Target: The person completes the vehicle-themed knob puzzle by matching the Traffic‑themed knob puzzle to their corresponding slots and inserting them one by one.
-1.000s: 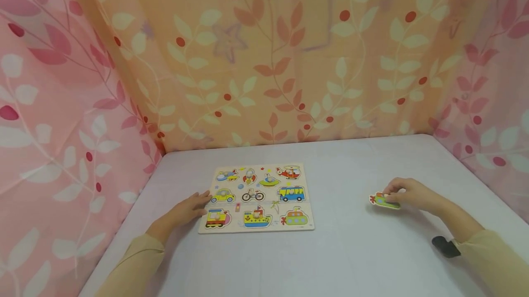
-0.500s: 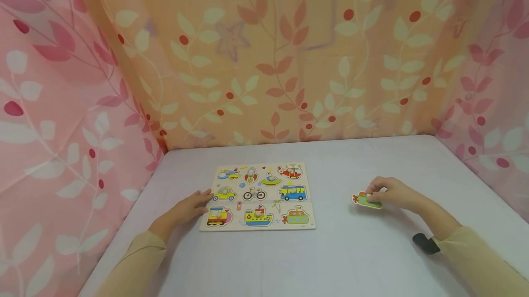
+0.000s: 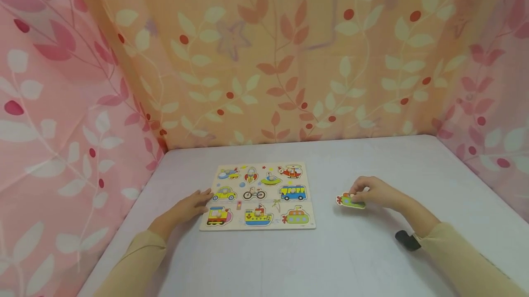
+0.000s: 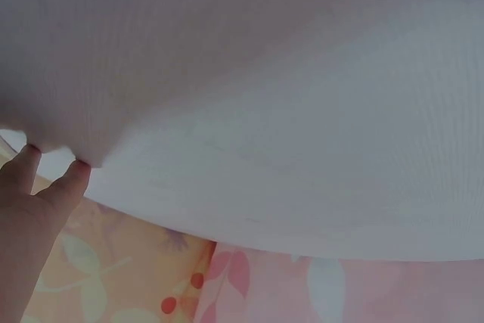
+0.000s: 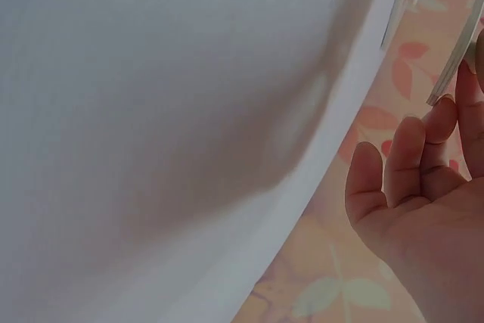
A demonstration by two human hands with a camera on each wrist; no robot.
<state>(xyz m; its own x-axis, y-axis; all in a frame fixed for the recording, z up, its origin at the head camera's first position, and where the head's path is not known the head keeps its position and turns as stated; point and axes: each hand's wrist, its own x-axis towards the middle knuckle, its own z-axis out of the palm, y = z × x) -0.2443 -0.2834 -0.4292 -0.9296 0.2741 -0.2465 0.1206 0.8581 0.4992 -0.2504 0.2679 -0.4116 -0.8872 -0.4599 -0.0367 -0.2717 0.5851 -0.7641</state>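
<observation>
A wooden puzzle board [image 3: 272, 192] with vehicle pictures lies flat on the white table, left of centre in the head view. My left hand [image 3: 188, 207] rests at its left edge with fingers extended; in the left wrist view two fingers [image 4: 68, 187] of it reach down to the white surface. To the right of the board, my right hand [image 3: 374, 191] pinches a green submarine puzzle piece [image 3: 347, 201] by its knob, raised over the table. The right wrist view shows only the piece's thin edge [image 5: 454, 58] beside the fingertips. A matching submarine picture [image 3: 297, 217] is at the board's lower right.
On the board are several knobbed pieces, among them a bus [image 3: 292, 193], a ship [image 3: 258, 216] and a train [image 3: 219, 215]. Flowered curtains [image 3: 248, 81] close off the back and both sides of the table [image 3: 264, 260]. A black object [image 3: 408, 240] is at my right wrist.
My right hand has moved left with the submarine piece, nearer to the board. My left hand and the board have stayed in place.
</observation>
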